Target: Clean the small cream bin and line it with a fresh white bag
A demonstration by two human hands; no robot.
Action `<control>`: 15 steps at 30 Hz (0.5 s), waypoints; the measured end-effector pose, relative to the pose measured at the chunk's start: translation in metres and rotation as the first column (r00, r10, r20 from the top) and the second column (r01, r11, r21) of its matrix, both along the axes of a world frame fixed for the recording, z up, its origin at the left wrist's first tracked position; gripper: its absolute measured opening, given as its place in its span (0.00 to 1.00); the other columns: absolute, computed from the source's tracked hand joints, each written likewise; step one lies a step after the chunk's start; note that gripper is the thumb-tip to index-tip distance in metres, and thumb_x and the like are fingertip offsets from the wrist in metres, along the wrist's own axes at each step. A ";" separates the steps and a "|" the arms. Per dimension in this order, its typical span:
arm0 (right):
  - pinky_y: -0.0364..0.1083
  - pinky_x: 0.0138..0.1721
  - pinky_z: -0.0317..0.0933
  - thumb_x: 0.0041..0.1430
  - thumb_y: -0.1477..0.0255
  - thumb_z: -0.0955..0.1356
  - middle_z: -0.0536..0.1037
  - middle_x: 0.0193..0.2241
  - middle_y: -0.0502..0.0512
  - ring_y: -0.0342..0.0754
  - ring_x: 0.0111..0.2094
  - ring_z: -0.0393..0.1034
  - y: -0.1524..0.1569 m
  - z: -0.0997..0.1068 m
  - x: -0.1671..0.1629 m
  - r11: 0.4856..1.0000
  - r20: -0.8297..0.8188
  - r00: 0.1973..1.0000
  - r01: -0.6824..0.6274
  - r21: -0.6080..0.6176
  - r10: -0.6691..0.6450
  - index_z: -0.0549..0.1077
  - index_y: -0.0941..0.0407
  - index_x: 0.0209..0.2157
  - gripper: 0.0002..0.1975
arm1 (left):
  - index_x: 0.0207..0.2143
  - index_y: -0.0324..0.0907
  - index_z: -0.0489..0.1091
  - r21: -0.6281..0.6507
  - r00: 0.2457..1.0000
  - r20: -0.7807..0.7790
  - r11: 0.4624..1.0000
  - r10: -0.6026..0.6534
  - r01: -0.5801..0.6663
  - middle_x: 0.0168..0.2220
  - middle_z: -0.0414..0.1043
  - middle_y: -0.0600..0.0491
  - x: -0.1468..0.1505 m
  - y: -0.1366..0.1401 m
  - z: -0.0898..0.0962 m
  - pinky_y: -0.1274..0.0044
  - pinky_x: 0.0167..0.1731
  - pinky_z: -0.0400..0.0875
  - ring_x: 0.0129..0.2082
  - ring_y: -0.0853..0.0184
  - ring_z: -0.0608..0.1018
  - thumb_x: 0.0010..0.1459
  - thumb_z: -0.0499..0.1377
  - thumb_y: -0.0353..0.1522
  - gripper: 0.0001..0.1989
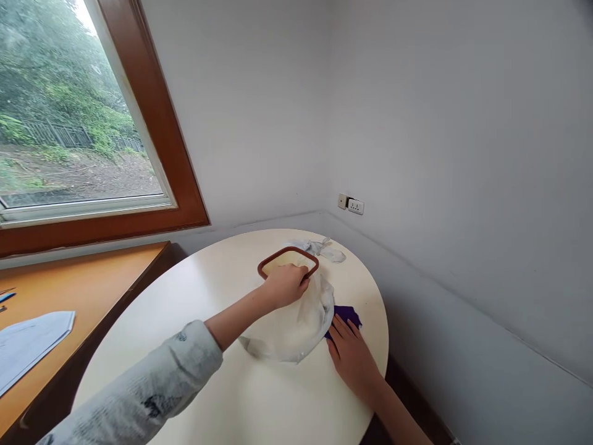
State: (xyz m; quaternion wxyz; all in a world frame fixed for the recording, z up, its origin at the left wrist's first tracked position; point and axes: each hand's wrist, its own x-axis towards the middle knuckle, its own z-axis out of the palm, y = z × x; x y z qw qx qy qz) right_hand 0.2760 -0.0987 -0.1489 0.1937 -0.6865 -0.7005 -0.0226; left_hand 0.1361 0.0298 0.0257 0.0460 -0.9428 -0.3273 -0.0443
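Note:
My left hand (pixel 287 285) reaches across a round cream table and is closed on the near right side of a brown frame with rounded corners (pixel 273 255). A thin, see-through whitish plastic sheet or bag (pixel 290 334) spreads below and to the right of the frame. Whether it is fixed to the frame I cannot tell. To the right, my right hand (pixel 351 355) lies flat with its fingers spread, resting on a dark purple cloth (pixel 348 314) beside the sheet's edge. Part of the cloth is hidden under the fingers.
Crumpled clear plastic (pixel 319 247) lies at the back of the round table (pixel 185 296). On the left stands an orange-brown desk (pixel 106 284) with a pale folded sheet (pixel 34 340). Walls meet behind, with a power socket (pixel 356 206) and a brown-framed window (pixel 157 111).

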 end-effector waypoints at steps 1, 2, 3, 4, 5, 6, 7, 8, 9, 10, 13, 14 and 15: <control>0.54 0.59 0.48 0.62 0.72 0.54 0.64 0.56 0.55 0.50 0.58 0.54 -0.001 0.001 0.000 1.000 -0.020 1.000 0.002 0.016 -0.002 0.63 0.57 0.55 0.22 | 0.33 0.39 0.68 0.004 1.000 0.004 1.000 -0.018 0.018 0.29 0.73 0.48 0.005 0.002 -0.002 0.77 0.21 0.58 0.28 0.62 0.75 0.59 0.44 0.35 0.14; 0.54 0.59 0.48 0.61 0.73 0.54 0.66 0.55 0.55 0.49 0.58 0.56 -0.002 0.001 -0.001 0.999 -0.041 0.999 0.007 0.031 -0.005 0.64 0.57 0.54 0.21 | 0.33 0.39 0.67 0.010 0.999 0.008 0.999 -0.035 0.035 0.30 0.74 0.48 0.010 0.005 -0.004 0.76 0.21 0.59 0.28 0.62 0.75 0.59 0.44 0.35 0.14; 0.54 0.59 0.48 0.61 0.75 0.55 0.67 0.54 0.55 0.49 0.57 0.57 -0.003 0.002 -0.001 0.999 -0.062 0.998 0.010 0.043 -0.007 0.65 0.57 0.54 0.21 | 0.34 0.39 0.67 0.016 0.999 0.011 0.999 -0.051 0.051 0.30 0.74 0.48 0.015 0.007 -0.005 0.76 0.22 0.59 0.28 0.62 0.75 0.60 0.43 0.35 0.15; 0.54 0.59 0.48 0.60 0.76 0.55 0.68 0.53 0.55 0.49 0.56 0.58 -0.004 0.003 -0.002 0.999 -0.083 0.997 0.013 0.052 -0.008 0.66 0.57 0.53 0.21 | 0.34 0.39 0.66 0.022 0.998 0.014 0.998 -0.066 0.066 0.30 0.74 0.48 0.019 0.009 -0.007 0.76 0.22 0.60 0.28 0.62 0.75 0.60 0.43 0.35 0.15; 0.54 0.59 0.48 0.59 0.76 0.55 0.68 0.53 0.55 0.49 0.56 0.59 -0.005 0.004 -0.002 0.998 -0.101 0.995 0.016 0.057 -0.010 0.67 0.57 0.52 0.21 | 0.35 0.39 0.66 0.029 0.997 0.017 0.996 -0.081 0.080 0.30 0.73 0.47 0.023 0.010 -0.008 0.76 0.23 0.61 0.28 0.62 0.75 0.61 0.42 0.34 0.15; 0.54 0.59 0.48 0.58 0.77 0.55 0.69 0.52 0.54 0.49 0.55 0.59 -0.006 0.005 -0.003 0.998 -0.116 0.993 0.015 0.061 -0.007 0.67 0.57 0.51 0.21 | 0.35 0.38 0.66 0.035 0.995 0.019 0.995 -0.095 0.094 0.30 0.73 0.47 0.028 0.012 -0.009 0.75 0.23 0.61 0.28 0.62 0.75 0.61 0.42 0.34 0.15; 0.54 0.59 0.49 0.58 0.78 0.55 0.69 0.52 0.54 0.48 0.55 0.60 -0.006 0.006 -0.003 0.998 -0.129 0.992 0.012 0.065 -0.004 0.67 0.57 0.51 0.21 | 0.35 0.38 0.65 0.040 0.994 0.020 0.993 -0.110 0.109 0.30 0.73 0.47 0.032 0.013 -0.010 0.75 0.24 0.62 0.28 0.62 0.75 0.61 0.42 0.34 0.15; 0.54 0.59 0.49 0.57 0.78 0.55 0.70 0.52 0.54 0.48 0.55 0.60 -0.007 0.007 -0.003 0.998 -0.138 0.990 0.009 0.068 0.000 0.68 0.57 0.51 0.22 | 0.35 0.38 0.65 0.045 0.992 0.021 0.991 -0.124 0.123 0.30 0.73 0.47 0.036 0.015 -0.010 0.75 0.24 0.62 0.28 0.62 0.75 0.62 0.42 0.34 0.14; 0.54 0.59 0.49 0.57 0.79 0.55 0.70 0.51 0.54 0.48 0.55 0.60 -0.007 0.007 -0.003 0.998 -0.145 0.989 0.007 0.070 0.004 0.68 0.57 0.50 0.22 | 0.35 0.38 0.65 0.048 0.990 0.022 0.989 -0.139 0.138 0.30 0.73 0.47 0.041 0.016 -0.010 0.75 0.24 0.62 0.28 0.62 0.75 0.62 0.42 0.33 0.14; 0.54 0.59 0.50 0.56 0.79 0.56 0.70 0.51 0.54 0.49 0.55 0.60 -0.007 0.008 -0.003 0.997 -0.150 0.989 0.004 0.071 0.007 0.68 0.56 0.50 0.22 | 0.34 0.39 0.65 0.051 0.988 0.023 0.987 -0.155 0.153 0.30 0.74 0.48 0.046 0.018 -0.011 0.75 0.25 0.63 0.28 0.62 0.75 0.62 0.42 0.33 0.14; 0.55 0.59 0.50 0.55 0.80 0.56 0.70 0.51 0.54 0.49 0.54 0.60 -0.006 0.007 -0.002 0.998 -0.167 0.986 -0.001 0.065 0.012 0.69 0.57 0.48 0.22 | 0.34 0.39 0.65 0.065 0.980 0.032 0.979 -0.195 0.193 0.31 0.74 0.48 0.059 0.024 -0.012 0.75 0.26 0.63 0.29 0.62 0.75 0.62 0.43 0.33 0.13; 0.55 0.59 0.49 0.55 0.80 0.56 0.70 0.51 0.54 0.49 0.55 0.60 -0.006 0.007 -0.001 0.998 -0.174 0.985 0.001 0.063 0.010 0.69 0.57 0.48 0.22 | 0.34 0.39 0.65 0.072 0.978 0.036 0.977 -0.205 0.202 0.31 0.74 0.48 0.064 0.026 -0.013 0.74 0.26 0.63 0.29 0.62 0.75 0.62 0.43 0.33 0.13; 0.55 0.59 0.49 0.54 0.81 0.56 0.70 0.51 0.55 0.49 0.55 0.60 -0.006 0.007 -0.001 0.998 -0.182 0.983 0.005 0.063 0.006 0.69 0.57 0.47 0.21 | 0.35 0.39 0.65 0.079 0.976 0.041 0.975 -0.213 0.209 0.31 0.74 0.48 0.068 0.028 -0.014 0.74 0.27 0.63 0.30 0.61 0.75 0.62 0.43 0.33 0.13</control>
